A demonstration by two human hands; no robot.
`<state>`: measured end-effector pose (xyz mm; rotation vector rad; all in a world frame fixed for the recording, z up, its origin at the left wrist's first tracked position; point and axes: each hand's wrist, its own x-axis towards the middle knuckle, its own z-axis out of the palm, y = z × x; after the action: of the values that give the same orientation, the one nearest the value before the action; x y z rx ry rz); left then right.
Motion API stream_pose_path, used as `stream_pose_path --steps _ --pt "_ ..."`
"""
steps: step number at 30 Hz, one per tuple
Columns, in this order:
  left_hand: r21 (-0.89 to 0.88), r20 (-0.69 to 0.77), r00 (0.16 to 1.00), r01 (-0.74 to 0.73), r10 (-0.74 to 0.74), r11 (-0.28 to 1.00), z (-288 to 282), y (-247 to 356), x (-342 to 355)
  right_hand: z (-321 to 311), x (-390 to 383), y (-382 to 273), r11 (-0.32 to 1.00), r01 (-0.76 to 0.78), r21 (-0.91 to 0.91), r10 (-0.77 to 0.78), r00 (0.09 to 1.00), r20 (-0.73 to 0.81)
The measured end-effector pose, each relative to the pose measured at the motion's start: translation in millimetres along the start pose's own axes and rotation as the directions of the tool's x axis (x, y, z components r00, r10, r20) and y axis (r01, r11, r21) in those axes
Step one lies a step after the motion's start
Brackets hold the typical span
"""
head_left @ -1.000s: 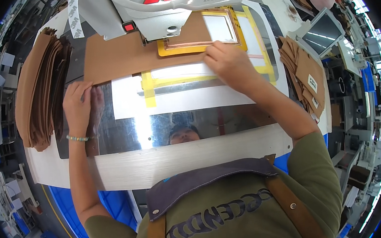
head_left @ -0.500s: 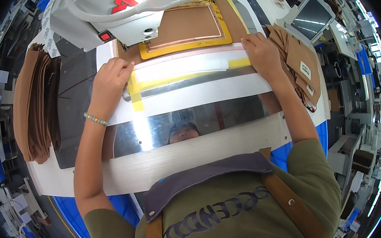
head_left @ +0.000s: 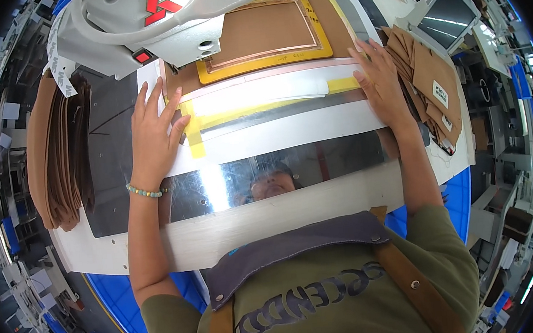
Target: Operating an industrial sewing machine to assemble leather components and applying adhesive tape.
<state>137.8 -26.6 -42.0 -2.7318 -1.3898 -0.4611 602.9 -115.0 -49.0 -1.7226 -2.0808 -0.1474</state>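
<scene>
A brown sheet (head_left: 337, 27) lies under the machine head, with a yellow rectangular frame (head_left: 270, 68) flat on top of it. My left hand (head_left: 157, 135) rests with fingers spread by the sheet's near left corner, over white paper and beside a strip of yellow tape (head_left: 194, 138). At the near right corner is my right hand (head_left: 381, 83), its fingers also apart and nothing held in them. Between the hands runs a white strip (head_left: 260, 91) along the sheet's near edge, bordered by yellow tape.
A white sewing machine head (head_left: 160, 33) hangs over the sheet's left part. Brown pieces stand stacked at the left (head_left: 56, 153), and more brown pieces (head_left: 433, 82) lie fanned at the right, below a small screen (head_left: 450, 17). A shiny metal plate (head_left: 342, 157) lies nearer me.
Both hands have loosened from a pinch at the brown sheet's near corners, and their fingers now spread out. The sheet and yellow frame look unmoved on the table; the whole view has shifted slightly.
</scene>
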Motion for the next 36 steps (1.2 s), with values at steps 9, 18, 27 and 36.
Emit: stream_pose_path --steps 9,18,27,36 --pt "-0.034 0.016 1.0 -0.025 0.026 0.999 1.5 0.0 0.7 0.5 1.0 1.7 0.999 -0.017 -0.046 0.016 0.999 -0.04" --pt "-0.051 0.111 0.994 0.01 -0.004 0.999 0.9 1.5 3.5 0.0 -3.8 5.4 0.996 -0.012 -0.087 0.014 1.0 0.014" --pt "-0.048 0.1 0.995 -0.006 0.011 0.999 4.7 -2.1 1.2 5.0 -2.8 4.1 0.998 0.0 -0.056 -0.001 1.0 -0.026" --pt "-0.098 0.1 0.995 -0.015 0.025 0.995 5.9 -6.9 -0.7 2.8 -3.1 4.0 0.998 -0.022 -0.057 0.022 1.0 0.006"
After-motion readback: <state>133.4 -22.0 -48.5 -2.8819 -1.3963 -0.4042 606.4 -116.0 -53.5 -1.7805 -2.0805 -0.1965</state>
